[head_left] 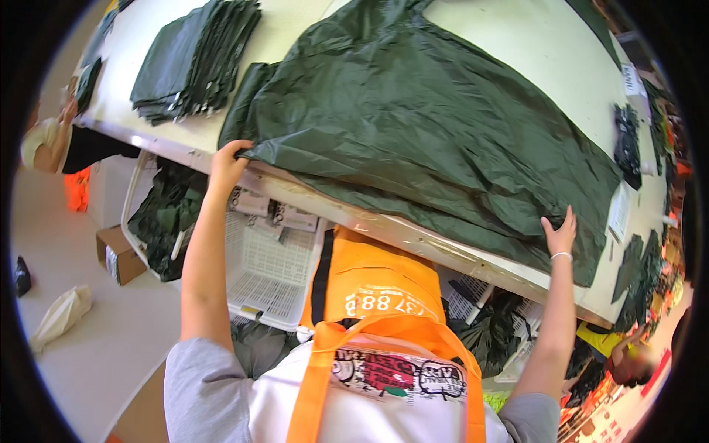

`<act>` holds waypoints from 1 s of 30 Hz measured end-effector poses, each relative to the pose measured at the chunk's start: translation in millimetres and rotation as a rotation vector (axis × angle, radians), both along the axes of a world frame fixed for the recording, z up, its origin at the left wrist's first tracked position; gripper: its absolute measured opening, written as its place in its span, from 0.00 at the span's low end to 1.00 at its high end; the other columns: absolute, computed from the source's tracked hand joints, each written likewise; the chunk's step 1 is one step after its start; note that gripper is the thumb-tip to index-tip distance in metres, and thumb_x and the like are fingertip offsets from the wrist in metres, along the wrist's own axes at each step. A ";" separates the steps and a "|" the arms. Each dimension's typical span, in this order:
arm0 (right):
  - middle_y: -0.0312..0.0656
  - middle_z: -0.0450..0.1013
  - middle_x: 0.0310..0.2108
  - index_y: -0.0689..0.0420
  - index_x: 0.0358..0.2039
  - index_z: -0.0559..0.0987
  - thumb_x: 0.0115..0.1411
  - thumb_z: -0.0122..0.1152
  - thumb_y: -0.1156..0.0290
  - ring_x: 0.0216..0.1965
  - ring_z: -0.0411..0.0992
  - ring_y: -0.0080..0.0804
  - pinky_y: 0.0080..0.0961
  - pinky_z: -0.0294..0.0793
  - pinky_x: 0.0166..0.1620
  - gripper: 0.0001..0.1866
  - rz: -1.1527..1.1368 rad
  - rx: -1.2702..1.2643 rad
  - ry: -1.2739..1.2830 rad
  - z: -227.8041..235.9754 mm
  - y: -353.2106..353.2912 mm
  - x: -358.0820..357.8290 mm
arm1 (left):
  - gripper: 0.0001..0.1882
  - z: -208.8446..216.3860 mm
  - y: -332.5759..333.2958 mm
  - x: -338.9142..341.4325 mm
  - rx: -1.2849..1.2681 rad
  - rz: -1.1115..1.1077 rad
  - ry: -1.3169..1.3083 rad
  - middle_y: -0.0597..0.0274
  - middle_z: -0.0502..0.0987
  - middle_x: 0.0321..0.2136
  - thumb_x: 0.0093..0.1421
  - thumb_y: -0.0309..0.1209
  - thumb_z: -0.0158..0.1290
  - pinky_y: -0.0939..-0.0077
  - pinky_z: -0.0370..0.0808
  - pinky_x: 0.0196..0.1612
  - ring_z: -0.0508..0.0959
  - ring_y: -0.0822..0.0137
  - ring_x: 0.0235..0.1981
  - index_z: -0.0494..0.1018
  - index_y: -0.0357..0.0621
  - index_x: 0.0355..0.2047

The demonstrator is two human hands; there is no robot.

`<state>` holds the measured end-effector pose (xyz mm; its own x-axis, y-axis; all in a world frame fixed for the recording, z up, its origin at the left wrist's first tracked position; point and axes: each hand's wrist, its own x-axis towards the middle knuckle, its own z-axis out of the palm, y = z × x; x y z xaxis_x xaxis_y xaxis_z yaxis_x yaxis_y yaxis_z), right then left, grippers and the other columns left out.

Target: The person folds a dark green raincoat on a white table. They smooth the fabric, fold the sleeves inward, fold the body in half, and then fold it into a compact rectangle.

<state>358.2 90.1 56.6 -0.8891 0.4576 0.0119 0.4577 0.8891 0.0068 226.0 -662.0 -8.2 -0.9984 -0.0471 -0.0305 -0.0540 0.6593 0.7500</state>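
Note:
A large dark green piece of thin, crinkled fabric (413, 103), perhaps a garment, lies spread over the white table (517, 37). Its near edge hangs a little over the table's front. At the near left corner my left hand (230, 164) is closed on the fabric's edge, the thumb on top. My right hand (561, 235) rests on the near right part, thumb and fingers apart against the cloth. Folds and wrinkles run along the near edge between both hands.
A stack of folded dark green pieces (188, 63) sits at the far left. Below the table are a white plastic basket (269, 273) and another holding dark green fabric (173, 214). A dark bundle (628, 144) lies at right. Another person's arm (55, 136) shows at left.

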 end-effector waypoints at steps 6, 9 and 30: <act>0.54 0.72 0.46 0.68 0.46 0.72 0.61 0.55 0.49 0.45 0.69 0.39 0.30 0.65 0.51 0.30 -0.507 -0.665 0.382 -52.7 54.5 76.5 | 0.14 16.7 43.8 -16.0 -0.559 0.204 -0.117 0.50 0.78 0.27 0.47 0.38 0.54 0.59 0.73 0.35 0.77 0.47 0.33 0.76 0.44 0.31; 0.53 0.72 0.29 0.67 0.33 0.74 0.65 0.50 0.54 0.29 0.65 0.36 0.29 0.67 0.38 0.23 -0.265 -0.455 0.415 -23.2 63.5 68.6 | 0.14 20.6 39.6 -25.1 -0.639 0.193 -0.220 0.49 0.78 0.28 0.47 0.38 0.53 0.57 0.74 0.36 0.77 0.46 0.34 0.76 0.43 0.30; 0.44 0.57 0.63 0.46 0.62 0.63 0.60 0.54 0.57 0.64 0.54 0.46 0.46 0.51 0.63 0.29 0.490 0.104 0.049 19.5 -23.3 4.6 | 0.40 27.5 259.6 -20.7 -0.729 -0.623 0.242 0.65 0.50 0.67 0.53 0.56 0.53 0.44 0.41 0.65 0.47 0.53 0.68 0.56 0.61 0.64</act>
<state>362.8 66.8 76.1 -0.9964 -0.0189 0.0823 -0.0109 0.9954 0.0956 205.3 -402.5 19.3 -0.8269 0.5624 0.0051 0.5603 0.8229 0.0940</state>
